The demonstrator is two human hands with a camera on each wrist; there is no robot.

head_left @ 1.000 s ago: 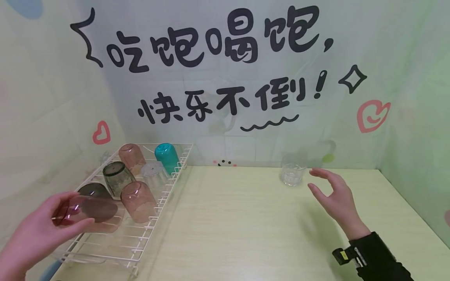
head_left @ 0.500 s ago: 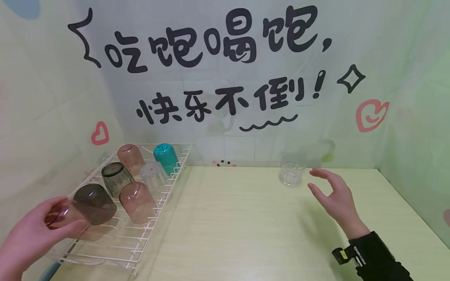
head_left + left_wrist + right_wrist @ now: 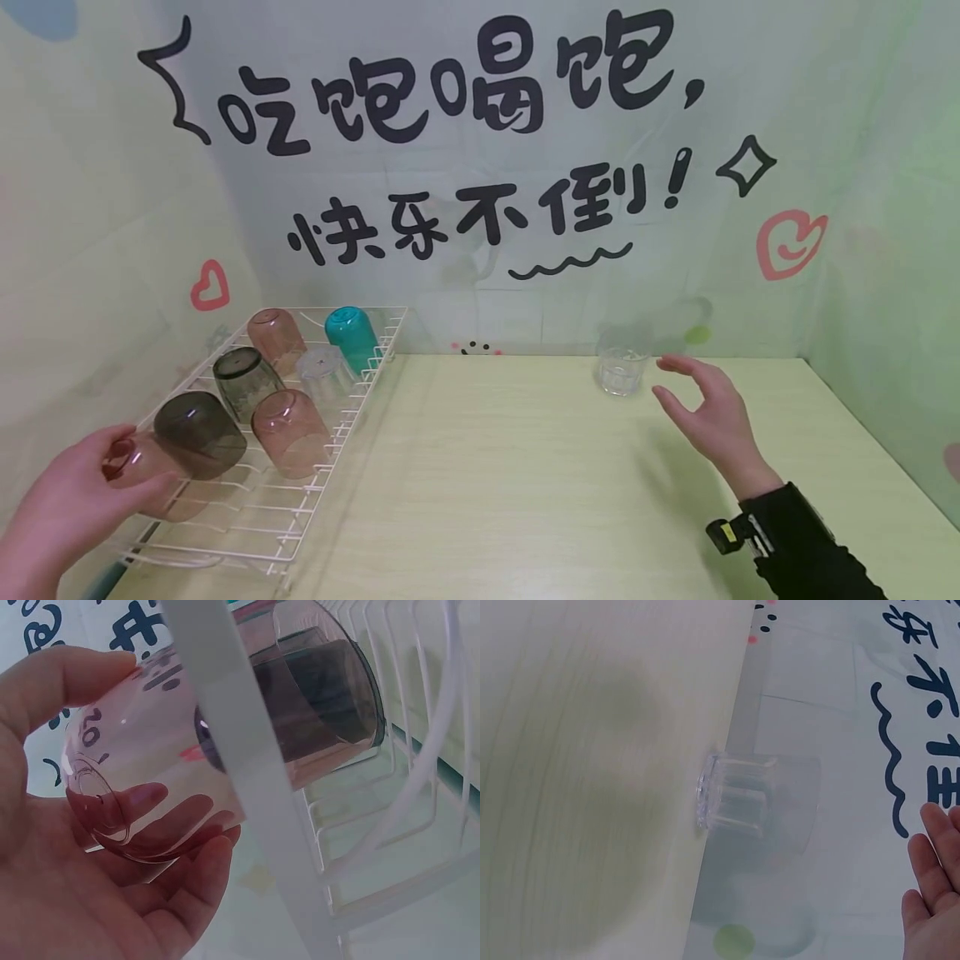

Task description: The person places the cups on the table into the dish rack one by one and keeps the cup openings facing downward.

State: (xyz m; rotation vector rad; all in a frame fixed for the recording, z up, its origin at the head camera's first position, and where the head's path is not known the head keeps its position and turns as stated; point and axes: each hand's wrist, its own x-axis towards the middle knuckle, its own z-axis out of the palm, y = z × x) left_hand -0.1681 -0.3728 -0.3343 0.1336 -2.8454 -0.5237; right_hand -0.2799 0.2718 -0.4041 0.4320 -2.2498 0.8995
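Observation:
At the near left of the rack, my left hand (image 3: 82, 504) grips a pink glass (image 3: 165, 492) by its base, thumb on one side and fingers round the other. The glass is mouth down and overlaps a dark grey glass (image 3: 198, 433); whether it bears on the wires I cannot tell. In the left wrist view the pink glass (image 3: 142, 742) lies behind a white rack bar. My right hand (image 3: 712, 417) is held over the table with thumb and fingers apart, holding nothing. Just left of it stands an upright clear glass (image 3: 621, 372) near the back wall.
The white wire rack (image 3: 225, 554) also bears a grey-green glass (image 3: 247, 383), a pink glass in front, another behind, a clear glass (image 3: 324, 372) and a teal glass (image 3: 352, 335), all upside down. A printed cloth wall (image 3: 465, 308) closes off the back.
My left hand has moved left and lowered the pink glass toward the rack, baring more of the dark grey glass. My right hand has stayed nearly still.

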